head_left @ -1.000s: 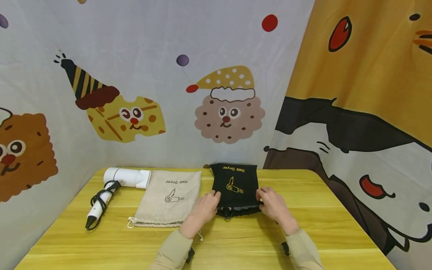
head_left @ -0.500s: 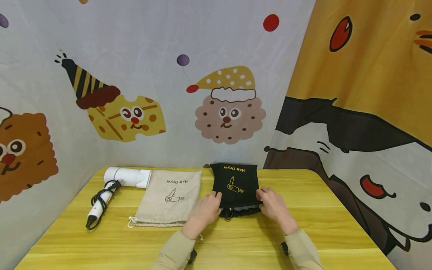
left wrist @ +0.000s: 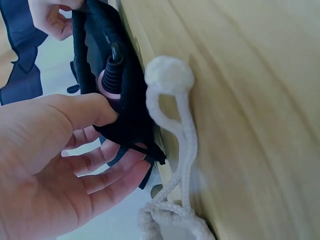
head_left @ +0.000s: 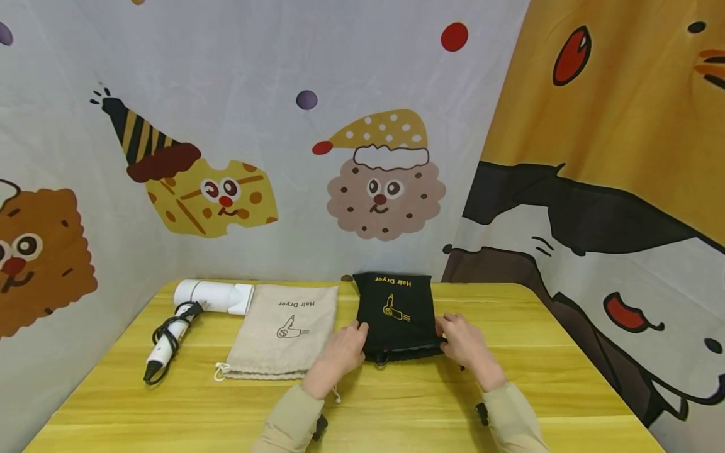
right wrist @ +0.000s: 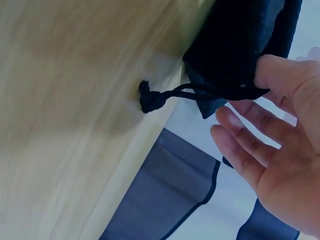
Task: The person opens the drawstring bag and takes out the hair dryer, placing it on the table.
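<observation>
A black drawstring bag (head_left: 399,318) printed "Hair Dryer" lies at the back of the table, its mouth toward me. My left hand (head_left: 343,347) pinches the left corner of the mouth between thumb and fingers. At the right corner, my right hand (head_left: 463,340) does the same. Inside the mouth, the left wrist view shows a black ribbed cord end (left wrist: 114,72) with a pinkish part (left wrist: 107,86) around its base. The rest of that item is hidden by the cloth. A knotted black drawstring (right wrist: 152,100) hangs from the right corner.
Left of the black bag lies a beige drawstring bag (head_left: 291,340), flat, with white cord ends (left wrist: 170,75). Farther left is a white hair dryer (head_left: 212,297), its black cord (head_left: 164,333) wound round the handle. A printed curtain (head_left: 255,75) stands behind the table (head_left: 408,415).
My right hand has shifted slightly right, drawing the bag's mouth wider and flatter. Less of the inside shows from above. The left hand has moved slightly left since half a second ago.
</observation>
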Motion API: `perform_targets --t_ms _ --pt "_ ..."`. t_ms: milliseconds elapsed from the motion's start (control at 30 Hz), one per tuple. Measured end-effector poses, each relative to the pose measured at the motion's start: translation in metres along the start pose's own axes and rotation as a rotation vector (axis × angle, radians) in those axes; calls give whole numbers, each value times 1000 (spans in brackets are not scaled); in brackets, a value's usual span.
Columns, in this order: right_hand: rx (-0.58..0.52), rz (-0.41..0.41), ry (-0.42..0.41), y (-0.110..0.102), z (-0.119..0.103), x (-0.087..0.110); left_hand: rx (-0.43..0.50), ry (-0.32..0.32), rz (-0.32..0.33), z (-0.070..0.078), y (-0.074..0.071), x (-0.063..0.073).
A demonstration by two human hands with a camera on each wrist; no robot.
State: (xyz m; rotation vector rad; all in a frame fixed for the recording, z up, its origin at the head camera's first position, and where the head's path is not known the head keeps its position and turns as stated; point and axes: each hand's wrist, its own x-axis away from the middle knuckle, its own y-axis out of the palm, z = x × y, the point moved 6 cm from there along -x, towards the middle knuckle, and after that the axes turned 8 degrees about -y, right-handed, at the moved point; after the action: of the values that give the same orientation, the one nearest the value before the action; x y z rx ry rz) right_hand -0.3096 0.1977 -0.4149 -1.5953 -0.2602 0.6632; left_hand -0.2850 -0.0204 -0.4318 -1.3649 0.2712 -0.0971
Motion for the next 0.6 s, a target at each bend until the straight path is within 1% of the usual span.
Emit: perform_targets --t_ms 133,433,533,600 --pt "-14 -23 14 -1 4 2 8 10 10 -2 0 1" --pt "-33 -84 32 -1 6 4 -4 63 55 -3 1 4" --pt "-42 -94 39 -2 7 4 -15 86 74 -2 -1 5" --pt "-46 -94 37 -2 8 5 -11 90 76 -1 -1 5"
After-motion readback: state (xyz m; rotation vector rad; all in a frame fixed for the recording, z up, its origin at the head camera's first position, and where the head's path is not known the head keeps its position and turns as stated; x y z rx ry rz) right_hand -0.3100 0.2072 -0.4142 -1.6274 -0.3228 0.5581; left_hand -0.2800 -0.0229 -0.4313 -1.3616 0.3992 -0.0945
